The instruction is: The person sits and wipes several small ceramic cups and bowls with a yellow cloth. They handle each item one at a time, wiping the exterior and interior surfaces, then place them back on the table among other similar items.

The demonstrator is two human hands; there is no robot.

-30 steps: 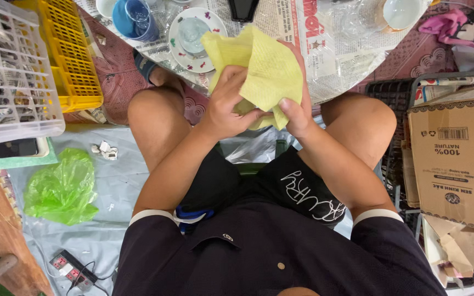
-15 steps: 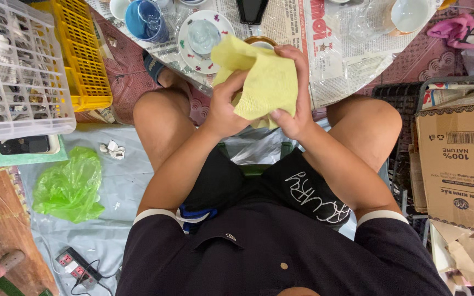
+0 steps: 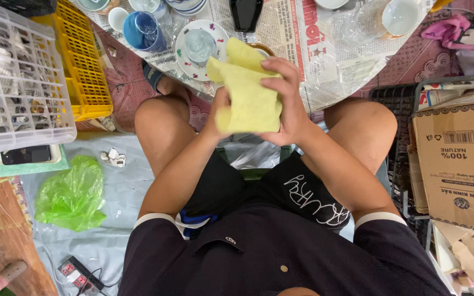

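I sit with both hands raised over my knees. A pale yellow cloth [image 3: 248, 93] is bunched between them. My right hand [image 3: 289, 101] wraps over its right side, fingers curled across the top. My left hand [image 3: 219, 112] grips it from the left and is mostly hidden behind the cloth. Whatever is wrapped inside the cloth is hidden. Just beyond my hands is a newspaper-covered table [image 3: 303, 55] with a patterned saucer holding a clear glass [image 3: 199, 45] and a blue cup [image 3: 144, 30].
A yellow crate [image 3: 83, 71] and a white plastic basket [image 3: 15, 82] stand at left. A green plastic bag [image 3: 72, 192] and a power strip [image 3: 78, 271] lie on the floor sheet. A cardboard box [image 3: 459, 164] is at right. A white cup [image 3: 401, 16] sits far right on the table.
Both hands have turned the cloth: the right hand now covers its top and right side, and the cloth is folded more tightly. The view shifted slightly.
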